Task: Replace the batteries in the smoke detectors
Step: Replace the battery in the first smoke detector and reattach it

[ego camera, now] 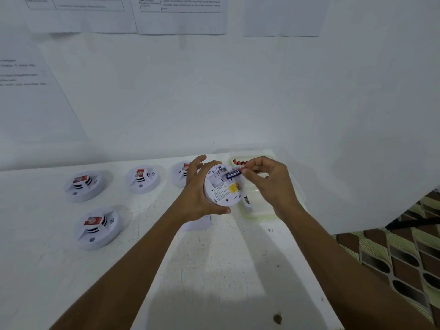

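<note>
My left hand grips a round white smoke detector above the table, its back turned up toward me, showing a label and a yellow patch. My right hand pinches a small dark blue battery with a red tip at the detector's upper edge, over the battery slot. Several more white detectors with red stickers lie face up on the white table: one at the far left, one at the back, one partly behind my left hand, one nearer.
A clear plastic tray stands behind my right hand, holding red-tipped batteries at its back and a white battery in front. A white cover lies under my left wrist. Papers hang on the wall. Patterned floor shows beyond the table's right edge.
</note>
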